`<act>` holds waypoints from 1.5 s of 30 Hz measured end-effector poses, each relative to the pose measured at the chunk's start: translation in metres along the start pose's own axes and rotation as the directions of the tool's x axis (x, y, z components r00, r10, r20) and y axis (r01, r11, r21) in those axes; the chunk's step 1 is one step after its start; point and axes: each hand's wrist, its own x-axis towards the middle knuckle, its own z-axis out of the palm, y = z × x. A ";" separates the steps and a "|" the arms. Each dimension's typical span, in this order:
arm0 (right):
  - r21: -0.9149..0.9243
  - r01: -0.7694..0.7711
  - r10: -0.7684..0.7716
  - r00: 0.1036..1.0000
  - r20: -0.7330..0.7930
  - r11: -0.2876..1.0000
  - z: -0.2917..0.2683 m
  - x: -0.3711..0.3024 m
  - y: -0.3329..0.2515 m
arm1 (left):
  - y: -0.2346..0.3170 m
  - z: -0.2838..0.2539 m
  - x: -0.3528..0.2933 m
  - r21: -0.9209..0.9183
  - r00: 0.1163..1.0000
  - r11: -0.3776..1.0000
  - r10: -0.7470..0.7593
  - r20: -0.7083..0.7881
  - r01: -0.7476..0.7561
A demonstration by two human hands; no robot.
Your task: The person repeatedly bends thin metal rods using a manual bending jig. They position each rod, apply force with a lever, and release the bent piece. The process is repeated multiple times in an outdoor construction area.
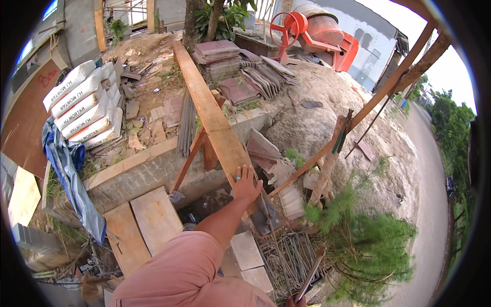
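My left hand (246, 187) reaches forward from a salmon-pink sleeve and rests, fingers spread, on the near end of a long wooden plank (207, 105). The plank runs away from me on slanted wooden legs (192, 156). At the bottom edge only a sliver of my right hand (295, 302) shows. It grips a thin rod-like tool (310, 276) that points up and to the right over a pile of bent steel wire stirrups (289, 258).
White sacks (84, 105) are stacked at the left beside a blue tarp (69, 169). Plywood sheets (148, 220) lie below a low concrete wall (153, 166). Roof tiles (240, 66), a sand mound (327, 117), an orange cement mixer (319, 33), slanted poles (388, 84) and a bush (365, 245) are in view.
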 end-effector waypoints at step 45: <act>-0.472 0.329 -0.439 0.887 -0.142 0.818 -0.060 -0.018 0.009 | -0.007 0.002 0.006 0.096 0.998 0.995 -0.042 0.054 0.037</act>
